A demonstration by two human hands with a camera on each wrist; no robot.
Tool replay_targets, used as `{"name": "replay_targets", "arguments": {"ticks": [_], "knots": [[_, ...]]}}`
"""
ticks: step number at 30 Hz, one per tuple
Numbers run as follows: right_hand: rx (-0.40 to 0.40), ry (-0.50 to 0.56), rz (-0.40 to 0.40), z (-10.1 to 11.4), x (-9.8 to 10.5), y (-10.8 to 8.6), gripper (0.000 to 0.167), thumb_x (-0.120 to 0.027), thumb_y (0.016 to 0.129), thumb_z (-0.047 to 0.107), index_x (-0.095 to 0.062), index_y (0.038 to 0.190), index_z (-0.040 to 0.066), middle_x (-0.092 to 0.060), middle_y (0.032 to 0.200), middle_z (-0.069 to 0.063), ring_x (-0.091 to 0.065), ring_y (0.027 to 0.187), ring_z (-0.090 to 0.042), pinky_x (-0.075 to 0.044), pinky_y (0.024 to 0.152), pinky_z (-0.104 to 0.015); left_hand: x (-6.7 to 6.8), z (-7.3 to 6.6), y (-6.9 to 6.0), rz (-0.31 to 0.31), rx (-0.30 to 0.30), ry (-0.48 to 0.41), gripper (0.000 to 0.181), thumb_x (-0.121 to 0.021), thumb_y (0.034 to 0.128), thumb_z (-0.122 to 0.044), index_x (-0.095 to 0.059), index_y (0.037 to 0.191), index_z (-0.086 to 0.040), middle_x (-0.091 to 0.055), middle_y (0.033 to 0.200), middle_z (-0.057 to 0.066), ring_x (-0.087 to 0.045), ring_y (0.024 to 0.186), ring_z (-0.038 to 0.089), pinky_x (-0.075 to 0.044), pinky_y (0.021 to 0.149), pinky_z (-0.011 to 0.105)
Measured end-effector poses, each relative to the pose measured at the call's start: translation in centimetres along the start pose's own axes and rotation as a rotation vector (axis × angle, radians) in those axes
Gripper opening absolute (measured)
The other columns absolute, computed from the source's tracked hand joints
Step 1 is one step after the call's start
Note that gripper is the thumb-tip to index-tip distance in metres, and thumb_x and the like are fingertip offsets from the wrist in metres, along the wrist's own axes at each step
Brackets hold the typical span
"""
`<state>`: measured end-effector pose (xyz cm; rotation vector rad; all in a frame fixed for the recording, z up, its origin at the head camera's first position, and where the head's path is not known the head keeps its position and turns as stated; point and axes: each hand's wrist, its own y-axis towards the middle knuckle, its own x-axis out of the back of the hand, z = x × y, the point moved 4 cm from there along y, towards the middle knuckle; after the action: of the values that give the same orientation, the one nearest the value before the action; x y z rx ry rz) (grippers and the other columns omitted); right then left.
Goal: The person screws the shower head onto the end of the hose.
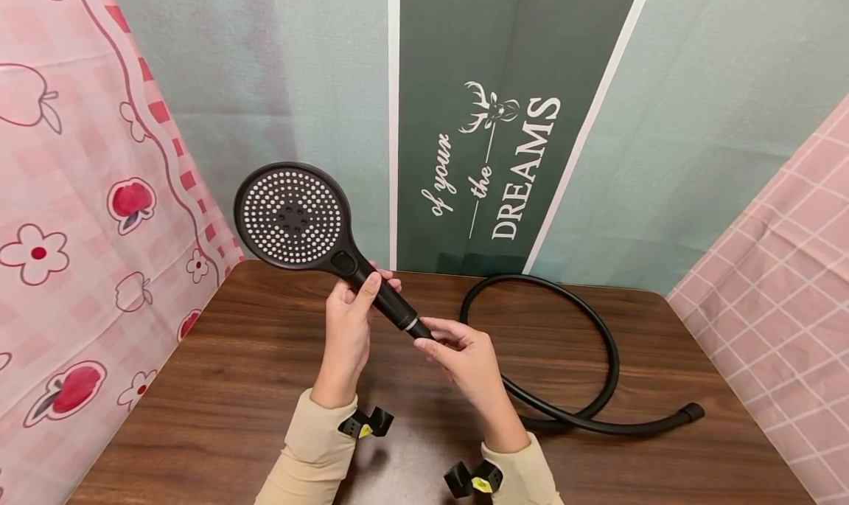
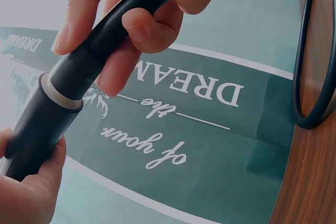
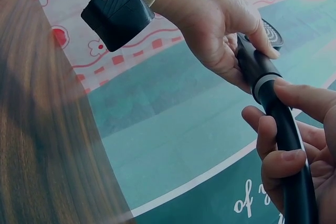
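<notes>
A black shower head [image 1: 292, 216] with a round face of pale nozzles is held up above the table, its handle slanting down to the right. My left hand [image 1: 350, 321] grips the handle, thumb along its front. At the handle's lower end my right hand [image 1: 467, 357] holds the end fitting of a black shower hose [image 1: 610, 372], fingers curled round it. A pale ring [image 2: 62, 95] shows between handle and fitting in the left wrist view. Whether the threads are engaged cannot be seen. The right wrist view shows the hose [image 3: 294, 145] running through the right hand's fingers.
The hose lies in a loop on the brown wooden table [image 1: 252, 387], its free end [image 1: 692, 412] pointing right. Behind stands a green cloth [image 1: 458, 48] with white lettering. Pink patterned cloths hang at the left [image 1: 73, 217] and right [image 1: 789, 269]. Each wrist wears a small black camera.
</notes>
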<state>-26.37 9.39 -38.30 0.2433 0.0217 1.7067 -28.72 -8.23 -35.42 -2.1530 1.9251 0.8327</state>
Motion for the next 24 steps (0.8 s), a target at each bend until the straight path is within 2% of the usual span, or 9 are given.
{"name": "replay_targets", "arguments": {"ticks": [4,8,18,24], "knots": [[0.0,0.022,0.0,0.13,-0.1,-0.05,0.038,-0.081,0.081,0.008,-0.068,0.117,0.008,-0.073,0.092,-0.02,-0.044,0.049,-0.008,-0.035,0.042,-0.019,0.0,0.02,0.0,0.004,0.0,0.0,0.031,-0.052,0.1023,-0.008,-0.045,0.129,0.006,-0.071,0.094,-0.005,-0.073,0.089,0.008,-0.057,0.095,0.027],[0.011,0.027,-0.006,0.06,-0.16,-0.08,0.032,-0.082,0.08,0.008,-0.068,0.109,0.008,-0.073,0.089,-0.017,-0.041,0.047,-0.008,-0.034,0.042,-0.019,0.02,0.04,0.0,0.006,-0.002,-0.002,0.032,-0.053,0.1021,-0.008,-0.045,0.13,0.006,-0.071,0.094,-0.005,-0.073,0.088,0.008,-0.057,0.094,0.027],[0.059,0.036,-0.014,0.06,-0.14,-0.18,0.029,-0.081,0.08,0.006,-0.071,0.107,0.005,-0.069,0.079,0.009,-0.041,0.046,-0.006,-0.035,0.041,-0.019,0.03,0.12,-0.02,0.004,0.005,-0.008,0.03,-0.053,0.1022,-0.009,-0.046,0.129,0.003,-0.071,0.094,-0.005,-0.073,0.088,0.008,-0.057,0.093,0.026],[0.066,0.033,-0.019,0.11,-0.14,-0.22,0.028,-0.081,0.081,0.007,-0.072,0.107,0.005,-0.07,0.08,0.009,-0.041,0.045,-0.006,-0.036,0.041,-0.019,-0.03,0.0,-0.13,0.004,0.005,-0.012,0.028,-0.053,0.1022,-0.01,-0.047,0.127,0.001,-0.071,0.095,-0.005,-0.073,0.089,0.008,-0.057,0.093,0.025]]}}
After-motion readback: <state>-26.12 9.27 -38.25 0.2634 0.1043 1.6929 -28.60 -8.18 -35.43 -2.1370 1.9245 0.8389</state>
